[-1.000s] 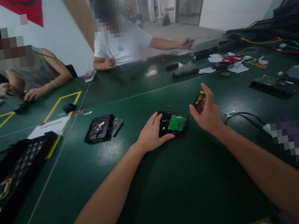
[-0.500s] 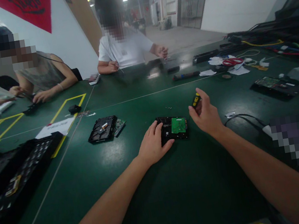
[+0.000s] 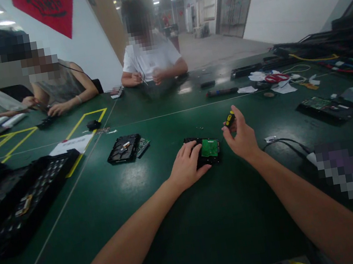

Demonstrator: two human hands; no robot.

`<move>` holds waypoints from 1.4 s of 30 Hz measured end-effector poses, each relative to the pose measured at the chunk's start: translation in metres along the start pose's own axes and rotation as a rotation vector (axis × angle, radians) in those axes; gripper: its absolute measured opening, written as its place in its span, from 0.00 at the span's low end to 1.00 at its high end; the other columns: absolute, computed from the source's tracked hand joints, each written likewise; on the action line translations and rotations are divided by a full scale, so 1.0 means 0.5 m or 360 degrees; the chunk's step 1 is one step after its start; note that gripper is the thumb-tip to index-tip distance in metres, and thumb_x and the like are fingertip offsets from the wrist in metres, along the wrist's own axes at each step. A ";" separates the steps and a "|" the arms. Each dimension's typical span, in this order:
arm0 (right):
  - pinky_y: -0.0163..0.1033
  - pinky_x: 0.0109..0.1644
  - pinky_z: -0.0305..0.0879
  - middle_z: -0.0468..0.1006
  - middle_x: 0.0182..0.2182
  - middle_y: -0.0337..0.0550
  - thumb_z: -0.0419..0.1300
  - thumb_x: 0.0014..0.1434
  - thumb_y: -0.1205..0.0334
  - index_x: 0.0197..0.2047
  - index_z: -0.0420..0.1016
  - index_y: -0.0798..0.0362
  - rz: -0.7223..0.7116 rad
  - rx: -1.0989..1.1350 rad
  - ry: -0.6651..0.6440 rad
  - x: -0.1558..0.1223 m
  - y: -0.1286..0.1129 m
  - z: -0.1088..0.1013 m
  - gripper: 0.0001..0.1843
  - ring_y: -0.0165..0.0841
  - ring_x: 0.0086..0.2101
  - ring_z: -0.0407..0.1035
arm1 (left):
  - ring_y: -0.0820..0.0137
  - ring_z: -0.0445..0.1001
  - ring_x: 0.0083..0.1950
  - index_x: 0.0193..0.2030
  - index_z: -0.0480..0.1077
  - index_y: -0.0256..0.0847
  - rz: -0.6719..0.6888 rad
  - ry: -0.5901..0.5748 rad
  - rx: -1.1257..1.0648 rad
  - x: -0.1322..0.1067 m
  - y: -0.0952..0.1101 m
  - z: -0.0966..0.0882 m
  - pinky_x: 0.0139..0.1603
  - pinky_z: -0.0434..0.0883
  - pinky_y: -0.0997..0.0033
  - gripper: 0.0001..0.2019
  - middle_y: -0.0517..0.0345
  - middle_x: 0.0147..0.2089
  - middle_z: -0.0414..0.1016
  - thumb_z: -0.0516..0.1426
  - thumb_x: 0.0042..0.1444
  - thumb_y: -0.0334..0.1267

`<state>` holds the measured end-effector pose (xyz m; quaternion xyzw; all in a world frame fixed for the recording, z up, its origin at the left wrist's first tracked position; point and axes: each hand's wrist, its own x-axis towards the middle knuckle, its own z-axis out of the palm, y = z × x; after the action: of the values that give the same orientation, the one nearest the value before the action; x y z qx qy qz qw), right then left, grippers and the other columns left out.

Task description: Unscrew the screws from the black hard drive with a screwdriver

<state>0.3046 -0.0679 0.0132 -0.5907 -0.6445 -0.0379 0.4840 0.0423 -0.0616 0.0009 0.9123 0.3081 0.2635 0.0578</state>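
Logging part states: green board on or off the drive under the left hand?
On: the green board lies flat against the black drive, beside the left hand; whether screwed down, cannot tell.

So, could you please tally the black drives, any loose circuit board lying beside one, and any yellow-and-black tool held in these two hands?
Black drives: 3 (middle drive under the left hand, left drive, right drive)
Loose circuit boards: 1 (small board beside the left drive)
Yellow-and-black tools: 1 (slim tool in the right hand)
Total: 5
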 end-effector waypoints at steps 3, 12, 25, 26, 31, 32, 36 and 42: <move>0.54 0.51 0.80 0.80 0.54 0.51 0.60 0.67 0.57 0.79 0.46 0.46 -0.0002 -0.0002 0.0014 -0.001 0.001 0.000 0.42 0.42 0.38 0.80 | 0.47 0.62 0.74 0.72 0.57 0.40 0.0002 -0.0016 -0.0059 0.013 0.014 0.011 0.74 0.65 0.41 0.37 0.37 0.73 0.61 0.63 0.63 0.54; 0.55 0.55 0.79 0.77 0.60 0.52 0.58 0.70 0.55 0.79 0.49 0.45 -0.0086 0.0017 0.0080 -0.002 -0.001 -0.006 0.39 0.43 0.45 0.79 | 0.52 0.62 0.76 0.72 0.58 0.42 -0.0046 -0.0061 -0.0151 -0.002 -0.018 0.007 0.75 0.64 0.45 0.29 0.40 0.74 0.63 0.60 0.68 0.44; 0.54 0.53 0.80 0.76 0.60 0.56 0.60 0.68 0.56 0.75 0.56 0.49 -0.0090 0.0049 0.0144 0.000 -0.003 -0.002 0.36 0.43 0.42 0.80 | 0.54 0.58 0.79 0.75 0.57 0.39 -0.0042 -0.0157 -0.0094 -0.007 -0.005 0.007 0.78 0.60 0.47 0.33 0.40 0.78 0.58 0.58 0.68 0.49; 0.54 0.52 0.80 0.77 0.58 0.55 0.60 0.67 0.56 0.75 0.56 0.49 -0.0093 0.0058 0.0146 0.000 -0.004 -0.004 0.36 0.43 0.42 0.80 | 0.54 0.58 0.79 0.74 0.57 0.38 -0.0027 -0.0171 -0.0070 -0.010 -0.002 0.006 0.78 0.60 0.47 0.32 0.40 0.78 0.58 0.57 0.69 0.49; 0.54 0.53 0.80 0.81 0.53 0.53 0.59 0.67 0.58 0.75 0.54 0.48 -0.0082 0.0163 0.0105 -0.002 -0.002 -0.007 0.36 0.43 0.44 0.81 | 0.57 0.57 0.79 0.73 0.58 0.37 -0.0026 -0.0202 -0.0021 -0.023 0.004 0.006 0.79 0.58 0.49 0.27 0.41 0.78 0.57 0.52 0.72 0.45; 0.54 0.53 0.80 0.81 0.53 0.52 0.58 0.67 0.59 0.76 0.54 0.48 -0.0077 0.0182 0.0092 -0.003 -0.001 -0.007 0.37 0.43 0.44 0.81 | 0.57 0.57 0.79 0.73 0.58 0.37 -0.0036 -0.0200 -0.0011 -0.024 0.004 0.006 0.79 0.58 0.49 0.27 0.41 0.78 0.57 0.52 0.72 0.46; 0.54 0.53 0.80 0.81 0.53 0.53 0.58 0.66 0.61 0.76 0.53 0.49 -0.0082 0.0164 0.0093 -0.003 0.000 -0.004 0.37 0.43 0.43 0.81 | 0.57 0.57 0.79 0.73 0.59 0.37 -0.0032 -0.0193 0.0006 -0.024 0.004 0.009 0.79 0.58 0.50 0.27 0.41 0.78 0.58 0.53 0.72 0.46; 0.55 0.51 0.81 0.75 0.61 0.55 0.61 0.67 0.57 0.75 0.57 0.48 -0.0161 0.0105 0.0079 -0.001 0.002 -0.005 0.36 0.44 0.46 0.79 | 0.56 0.64 0.76 0.73 0.58 0.42 -0.0124 -0.0134 0.0003 -0.017 0.010 0.011 0.76 0.64 0.50 0.27 0.45 0.76 0.63 0.54 0.71 0.47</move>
<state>0.3070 -0.0696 0.0137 -0.5400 -0.6622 -0.0559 0.5166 0.0420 -0.0705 -0.0061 0.9099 0.3410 0.2221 0.0802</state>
